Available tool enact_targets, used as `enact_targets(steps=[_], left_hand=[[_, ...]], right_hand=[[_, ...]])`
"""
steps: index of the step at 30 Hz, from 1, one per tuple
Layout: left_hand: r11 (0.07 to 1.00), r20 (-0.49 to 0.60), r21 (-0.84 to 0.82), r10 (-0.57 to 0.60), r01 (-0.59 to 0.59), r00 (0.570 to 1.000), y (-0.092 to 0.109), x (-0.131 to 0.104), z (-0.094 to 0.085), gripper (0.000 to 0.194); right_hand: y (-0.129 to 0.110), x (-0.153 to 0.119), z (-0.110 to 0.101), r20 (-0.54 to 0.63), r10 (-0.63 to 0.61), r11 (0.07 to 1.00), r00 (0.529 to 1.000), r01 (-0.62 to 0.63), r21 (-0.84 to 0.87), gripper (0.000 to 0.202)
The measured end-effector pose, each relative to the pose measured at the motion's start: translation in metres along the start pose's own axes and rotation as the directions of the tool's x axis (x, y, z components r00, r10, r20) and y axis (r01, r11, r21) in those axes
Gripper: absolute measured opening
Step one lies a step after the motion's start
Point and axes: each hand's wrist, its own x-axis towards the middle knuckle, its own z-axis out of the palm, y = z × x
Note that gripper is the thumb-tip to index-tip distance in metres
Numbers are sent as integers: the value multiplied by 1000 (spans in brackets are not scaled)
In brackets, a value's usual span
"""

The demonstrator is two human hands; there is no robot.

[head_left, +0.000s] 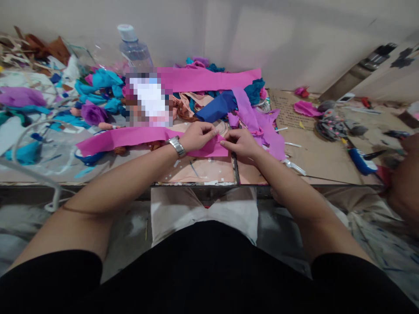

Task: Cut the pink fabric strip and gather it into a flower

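A long pink crepe paper strip runs across the near part of the table and passes under my left wrist. My left hand pinches the strip near its right end, thumb and fingers together. Close beside it, my right hand has its fingertips closed on the edge of the same strip. The fingertips of both hands nearly meet there. Purple paper strips lie just behind and to the right of my right hand. A blue paper roll rests behind my hands.
A second pink strip lies at the back. A capped plastic bottle stands behind a blurred-out phone-like object. Colourful paper scraps pile up at left. Cardboard covers the right side, with a pincushion-like lump. Another person's arm reaches in at right.
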Motion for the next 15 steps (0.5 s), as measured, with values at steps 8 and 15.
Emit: enact_targets(steps=[8, 15], left_hand=[[1000, -5, -17, -9, 9, 1000, -2, -1, 0, 28], [999, -18, -22, -34, 34, 999, -2, -1, 3, 40]], right_hand=[[2, 0, 1, -21, 15, 999, 1000, -14, 28, 34], [2, -1, 2, 5, -9, 999, 1000, 8, 33, 35]])
